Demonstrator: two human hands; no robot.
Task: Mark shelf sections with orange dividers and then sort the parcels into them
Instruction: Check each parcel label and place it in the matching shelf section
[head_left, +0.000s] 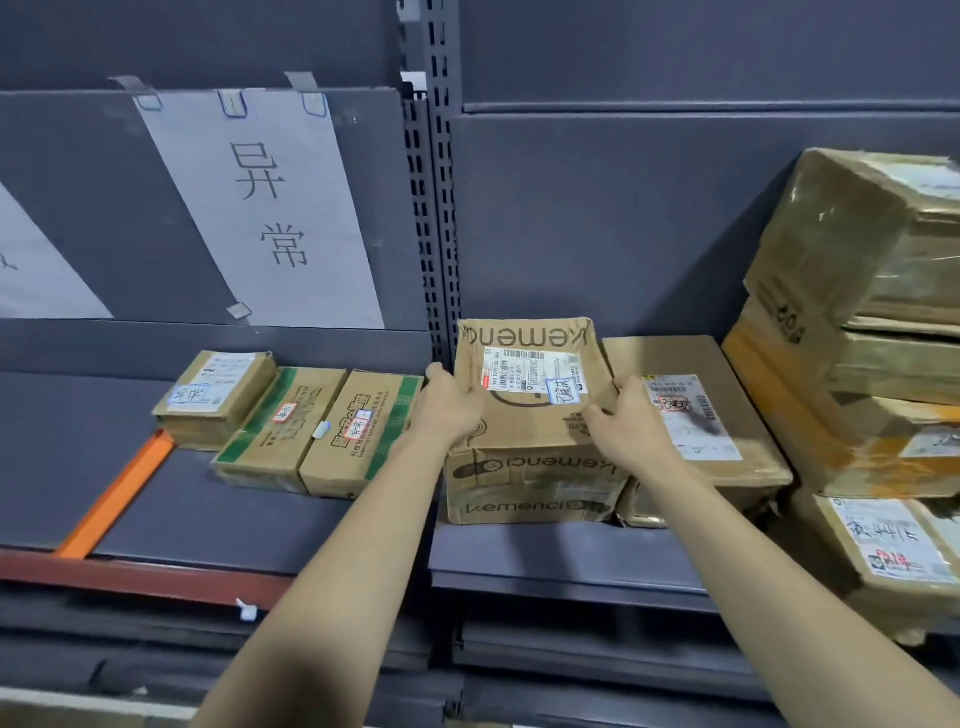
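Note:
A brown cardboard parcel (530, 415) printed "kemenci", with a white shipping label on top, rests on the grey shelf (545, 551) just right of the upright post. My left hand (452, 410) grips its left top edge and my right hand (628, 423) grips its right top edge. An orange divider (117, 499) lies on the left shelf section, running front to back. Three small parcels (291, 426) sit side by side right of that divider.
A flat parcel (696, 415) lies right beside the held one. Stacked taped boxes (857, 332) fill the far right. A white paper sign (265, 202) is taped to the back panel on the left. A slotted post (434, 208) splits the two shelf bays.

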